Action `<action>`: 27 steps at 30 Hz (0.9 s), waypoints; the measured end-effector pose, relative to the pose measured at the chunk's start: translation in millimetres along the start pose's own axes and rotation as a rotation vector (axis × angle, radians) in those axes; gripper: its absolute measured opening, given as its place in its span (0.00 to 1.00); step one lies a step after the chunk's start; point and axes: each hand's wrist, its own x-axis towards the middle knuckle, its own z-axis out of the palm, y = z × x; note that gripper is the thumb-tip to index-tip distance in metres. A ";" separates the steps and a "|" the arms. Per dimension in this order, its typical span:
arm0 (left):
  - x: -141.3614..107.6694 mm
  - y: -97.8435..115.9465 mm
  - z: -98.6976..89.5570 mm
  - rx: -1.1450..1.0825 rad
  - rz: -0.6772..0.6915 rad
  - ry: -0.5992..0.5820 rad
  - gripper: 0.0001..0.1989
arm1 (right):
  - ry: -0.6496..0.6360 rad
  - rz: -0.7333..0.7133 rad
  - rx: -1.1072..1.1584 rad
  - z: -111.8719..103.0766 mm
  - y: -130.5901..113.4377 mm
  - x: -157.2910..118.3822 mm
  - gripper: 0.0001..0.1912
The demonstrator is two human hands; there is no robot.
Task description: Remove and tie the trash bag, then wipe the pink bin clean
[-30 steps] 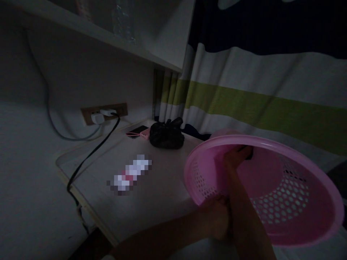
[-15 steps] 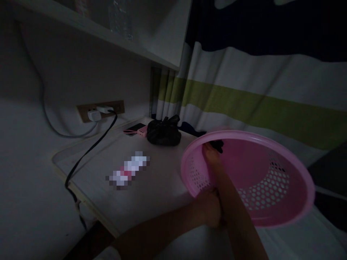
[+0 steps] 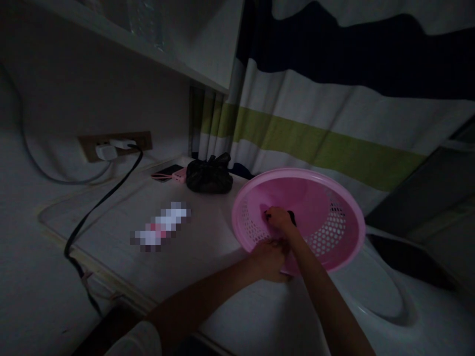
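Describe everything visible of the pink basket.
The pink basket is round, plastic-looking, with a smooth thick rim and a wall holed in a honeycomb-like band; other stretches look solid. It is tilted, its mouth facing the camera, over the white tabletop, right of the black bag. The left hand grips its near rim; the right hand is inside, by a dark item. Whether the basket rests on anything is unclear.

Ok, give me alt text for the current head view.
A person's left hand grips the near rim of a tilted pink basket while the right hand reaches inside, at something dark. A black bag sits left of it on a white table; a striped curtain hangs behind.
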 end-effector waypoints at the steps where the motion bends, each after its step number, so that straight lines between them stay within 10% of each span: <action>1: 0.1 0.2 0.3 -0.016 -0.011 -0.005 0.39 | -0.041 -0.049 0.020 -5.0 1.2 -4.4 0.15; 12: -0.4 1.9 2.6 0.099 -0.008 -0.041 0.41 | -0.309 -0.270 0.104 -28.3 22.9 -43.2 0.23; 18: -0.7 2.2 3.1 0.137 -0.028 -0.063 0.43 | -0.195 -0.049 -0.062 -28.2 34.8 -48.0 0.15; 27: -0.2 4.2 2.8 0.163 0.014 -0.063 0.39 | 0.098 0.038 -0.197 6.9 42.9 -44.8 0.28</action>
